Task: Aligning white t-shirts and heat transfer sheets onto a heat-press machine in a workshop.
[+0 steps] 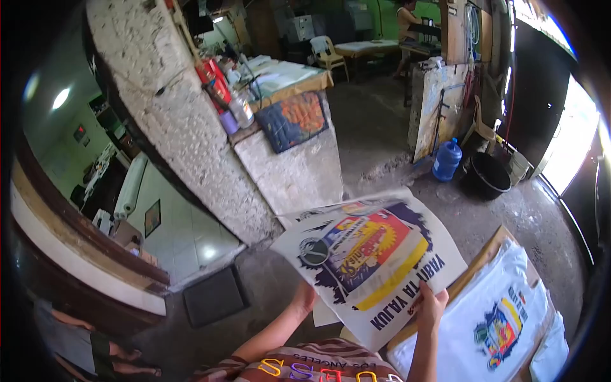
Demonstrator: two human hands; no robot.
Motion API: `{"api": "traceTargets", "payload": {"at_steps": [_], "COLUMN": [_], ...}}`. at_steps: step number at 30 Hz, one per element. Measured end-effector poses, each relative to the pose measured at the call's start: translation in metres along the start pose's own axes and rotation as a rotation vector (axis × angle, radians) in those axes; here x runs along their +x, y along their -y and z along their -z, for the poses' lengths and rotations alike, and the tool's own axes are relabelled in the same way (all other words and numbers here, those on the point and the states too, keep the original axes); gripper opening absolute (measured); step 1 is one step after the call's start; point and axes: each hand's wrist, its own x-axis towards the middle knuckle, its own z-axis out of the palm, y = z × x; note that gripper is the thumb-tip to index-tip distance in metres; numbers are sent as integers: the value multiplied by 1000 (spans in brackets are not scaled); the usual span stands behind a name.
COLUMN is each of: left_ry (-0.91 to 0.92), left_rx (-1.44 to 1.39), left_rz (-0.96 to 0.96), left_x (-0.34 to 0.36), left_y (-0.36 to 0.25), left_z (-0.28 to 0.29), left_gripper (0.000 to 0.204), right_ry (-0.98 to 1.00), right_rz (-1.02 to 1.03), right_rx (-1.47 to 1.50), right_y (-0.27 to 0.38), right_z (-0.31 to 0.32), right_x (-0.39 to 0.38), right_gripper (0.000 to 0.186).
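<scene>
Between the person's two hands, a large white printed sheet [382,251] spreads out in front of the body, its print in navy, red and yellow; a pale corner jutting beyond its edge near the left hand [307,297] suggests another layer beneath. The right hand [431,302] pinches the near edge, thumb on top and the other fingers mostly behind. The left hand meets the opposite side from below; the paper covers its fingers, so I cannot tell how firmly they close. Holding at two well-separated places probably keeps so broad and limp a sheet from folding, as its far edge already curls.

Just beyond the right hand, on its outer side, a white garment [455,318] lies flat over a board [498,247], its small print facing up in similar colours; the board seems meant to keep the cloth smooth. Farther ahead of that hand, a blue water jug [447,160] and a black tub [489,177] stand on the floor, presumably out of the walkway. Left of the left hand, a dark mat [215,299] lies by the doorway, likely for feet.
</scene>
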Motion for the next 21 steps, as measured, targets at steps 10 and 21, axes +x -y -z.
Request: {"api": "traceTargets", "payload": {"at_steps": [10, 21], "left_ry": [-12, 3], "left_rx": [-2, 0], "left_rz": [245, 1], "left_x": [276, 602], "left_y": [-52, -79], "left_z": [-90, -97], "left_gripper": [51, 44], "right_ry": [-211, -200], "right_rz": [12, 119], "right_rx": [293, 76], "right_y": [-29, -61], "right_z": [-78, -241], "right_x": [231, 528], "right_gripper": [20, 20]}}
